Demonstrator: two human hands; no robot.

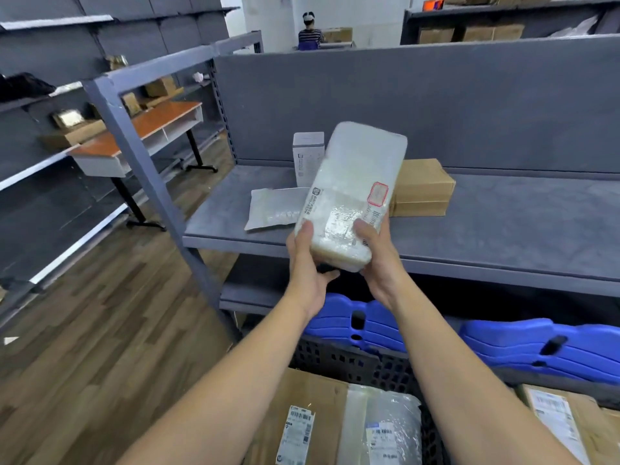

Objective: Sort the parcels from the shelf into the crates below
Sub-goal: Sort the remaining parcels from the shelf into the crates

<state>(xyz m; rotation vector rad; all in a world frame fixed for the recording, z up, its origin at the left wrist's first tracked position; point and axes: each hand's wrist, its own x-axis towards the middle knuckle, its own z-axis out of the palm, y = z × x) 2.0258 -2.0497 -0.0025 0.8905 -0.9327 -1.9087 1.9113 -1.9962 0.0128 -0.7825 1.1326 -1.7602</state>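
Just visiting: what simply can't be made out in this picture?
Head view only:
- Label text on the wrapped parcel: too blurred to read.
- Most fingers of the left hand and right hand: hidden behind that parcel.
- The white box: lower right part covered by the parcel.
- The black crate: contents cut by the bottom edge, partly covered by forearms.

left hand [308,263], right hand [379,260], gripping wrapped parcel [352,182]

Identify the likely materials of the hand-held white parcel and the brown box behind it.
The white bubble-wrapped parcel: probably clear plastic bubble wrap, glossy; tape glints and the surface looks dimpled. The brown rectangular box: apparently corrugated cardboard, matt; flat tan faces, a seam line.
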